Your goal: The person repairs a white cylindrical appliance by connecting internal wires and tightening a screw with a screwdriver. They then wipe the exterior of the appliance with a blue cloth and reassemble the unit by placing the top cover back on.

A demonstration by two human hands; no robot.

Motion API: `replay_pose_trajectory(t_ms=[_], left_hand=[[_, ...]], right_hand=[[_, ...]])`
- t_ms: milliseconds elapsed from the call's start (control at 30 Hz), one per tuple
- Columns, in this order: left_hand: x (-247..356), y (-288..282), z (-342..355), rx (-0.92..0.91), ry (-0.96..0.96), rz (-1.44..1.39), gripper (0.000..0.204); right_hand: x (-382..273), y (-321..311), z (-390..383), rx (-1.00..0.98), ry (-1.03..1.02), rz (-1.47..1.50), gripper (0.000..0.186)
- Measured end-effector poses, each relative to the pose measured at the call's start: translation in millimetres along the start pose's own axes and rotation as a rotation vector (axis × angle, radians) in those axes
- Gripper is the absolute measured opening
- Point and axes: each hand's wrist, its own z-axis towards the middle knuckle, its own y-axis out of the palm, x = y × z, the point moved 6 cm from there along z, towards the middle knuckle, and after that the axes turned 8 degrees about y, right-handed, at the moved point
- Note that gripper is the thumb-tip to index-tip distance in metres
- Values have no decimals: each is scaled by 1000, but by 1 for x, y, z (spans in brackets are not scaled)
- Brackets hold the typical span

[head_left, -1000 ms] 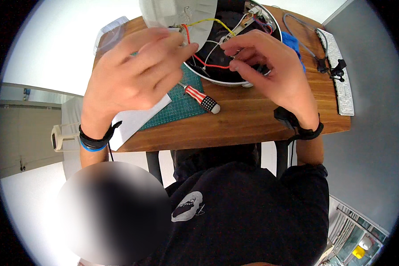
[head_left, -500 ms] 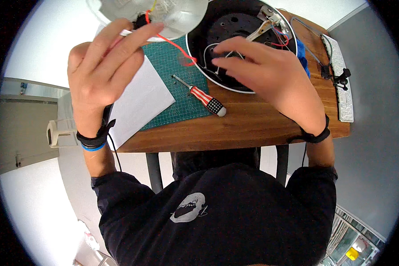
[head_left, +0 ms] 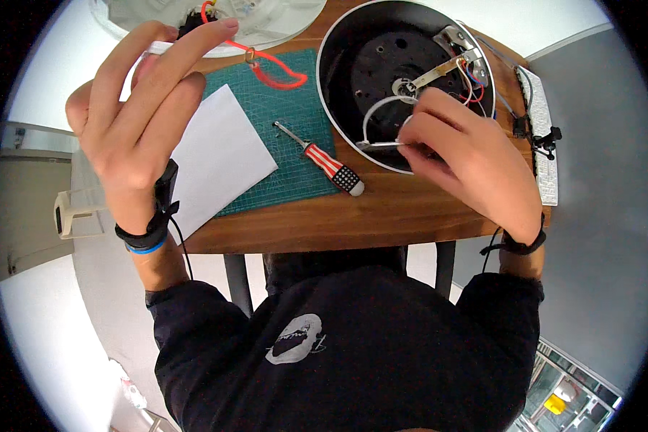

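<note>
My left hand (head_left: 140, 108) is raised at the upper left, its fingers closed at the rim of a pale, bowl-like cover (head_left: 284, 20); the exact grip is partly hidden. Next to its fingertips an orange-red sleeved wire (head_left: 284, 81) hangs in a loop, with a small metal piece on it. My right hand (head_left: 475, 155) is over the near right side of a round black housing (head_left: 371, 43) with a white rim. Its fingers are pinched on a white wire (head_left: 368, 122), which curves in a loop inside the housing. The fingertips themselves are partly hidden.
A screwdriver (head_left: 331, 167) with a striped and dotted handle lies on a green cutting mat (head_left: 302, 108). White paper (head_left: 223, 155) overlaps the mat's left part. Past the table's right edge stand a white strip (head_left: 547, 176) and a small black clamp (head_left: 547, 142).
My left hand and the pale cover have shifted left and up in view. My right hand has moved right and lower, closing on the white wire, whose loop is now lifted.
</note>
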Motion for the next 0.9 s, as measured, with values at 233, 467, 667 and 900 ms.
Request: replay_pose_trajectory(t_ms=[233,467,667,900], left_hand=[[7,5,8,-107,-44,-16,3],[6,9,20,-170,63,-62,9],[11,11,18,-150,-3,-43,13],[18,12,24,-195,-54,-17,16]], right_hand=[[18,-9,-44,173,-142,161,24],[20,-1,-64,472,-388,54,23],[22,0,-64,511,-357,77,26],[51,11,-62,473,-36,531,31]])
